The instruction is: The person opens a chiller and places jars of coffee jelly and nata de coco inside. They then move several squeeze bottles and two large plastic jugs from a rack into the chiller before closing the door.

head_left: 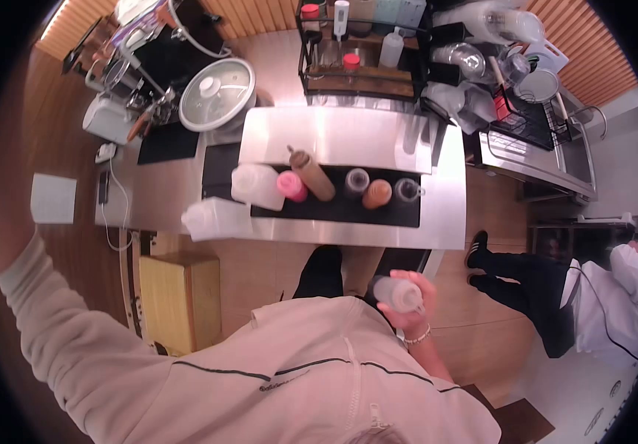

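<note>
My right hand (416, 311) is wrapped round a translucent squeeze bottle (400, 294), held in front of my body below the counter edge. Of my left arm, only the raised forearm and sleeve show at the far left; the hand itself is out of frame. On the black mat (333, 214) stand a pink bottle (291, 186), a tilted brown bottle (315, 176), a dark-topped bottle (356, 182), an orange bottle (377, 193) and a clear bottle (407, 190). Two whitish jugs (257, 184) are at the mat's left, one lying near the counter's front edge.
A lidded pot (217, 95) stands at the back left beside utensils. Behind the counter is a black rack (363, 83) with bottles. Dishes fill a drying rack (530, 122) on the right. Another person (607, 296) stands at the right. A yellow box (178, 303) sits below left.
</note>
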Available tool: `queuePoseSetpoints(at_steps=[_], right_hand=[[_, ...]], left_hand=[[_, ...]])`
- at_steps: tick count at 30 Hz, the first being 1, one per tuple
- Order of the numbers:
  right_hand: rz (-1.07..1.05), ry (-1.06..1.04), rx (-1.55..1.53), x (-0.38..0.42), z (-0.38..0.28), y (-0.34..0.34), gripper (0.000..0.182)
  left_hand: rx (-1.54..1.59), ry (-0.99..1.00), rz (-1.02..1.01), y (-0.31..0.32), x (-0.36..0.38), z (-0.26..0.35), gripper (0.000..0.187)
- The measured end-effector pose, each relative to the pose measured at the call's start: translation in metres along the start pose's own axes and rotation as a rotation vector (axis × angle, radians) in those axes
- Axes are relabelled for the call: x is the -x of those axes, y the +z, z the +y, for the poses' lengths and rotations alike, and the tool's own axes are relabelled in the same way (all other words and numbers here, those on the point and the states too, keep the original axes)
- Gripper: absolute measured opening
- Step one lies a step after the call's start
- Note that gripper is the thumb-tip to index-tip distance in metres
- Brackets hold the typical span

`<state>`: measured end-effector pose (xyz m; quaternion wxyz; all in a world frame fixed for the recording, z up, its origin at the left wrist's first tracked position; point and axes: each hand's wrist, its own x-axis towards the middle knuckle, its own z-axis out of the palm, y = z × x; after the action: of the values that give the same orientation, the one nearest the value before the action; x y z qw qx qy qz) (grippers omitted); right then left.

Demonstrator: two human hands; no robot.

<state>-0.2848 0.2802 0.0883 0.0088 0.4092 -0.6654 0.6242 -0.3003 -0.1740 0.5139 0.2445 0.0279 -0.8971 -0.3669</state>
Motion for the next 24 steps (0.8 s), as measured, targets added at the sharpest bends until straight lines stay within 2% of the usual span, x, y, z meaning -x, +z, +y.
queuePoseSetpoints(at_steps=[3,6,12,13,15,19,21,24], right_hand=[[-0.076,0.090,0.085,0.043,0.020,-0.005,0.065],[-0.080,0.325,0.069,0.106,0.055,-0.004,0.059],[-0.090,0.729,0.198,0.201,0.128,-0.009,0.052],[-0.050,0.777,0.246,0.213,0.143,-0.010,0.052],[0.029,0.878,0.342,0.233,0.174,-0.014,0.054],[0.065,0.852,0.332,0.242,0.208,-0.010,0.056],[0.153,0.832,0.339,0.243,0.219,-0.004,0.056],[0.234,0.755,0.484,0.243,0.227,0.003,0.052]], left_hand=[[-0.093,-0.042,0.037,0.037,0.111,0.051,0.075],[-0.144,-0.116,0.073,0.068,0.194,0.084,0.076],[-0.105,-0.292,0.098,0.126,0.306,0.099,0.079],[-0.050,-0.337,0.077,0.136,0.323,0.087,0.080],[0.101,-0.336,-0.103,0.160,0.363,0.041,0.071],[0.576,-0.603,0.040,0.258,0.441,-0.052,0.064],[0.562,-0.670,0.101,0.306,0.469,-0.085,0.062],[0.256,-0.498,0.039,0.360,0.499,-0.129,0.063]])
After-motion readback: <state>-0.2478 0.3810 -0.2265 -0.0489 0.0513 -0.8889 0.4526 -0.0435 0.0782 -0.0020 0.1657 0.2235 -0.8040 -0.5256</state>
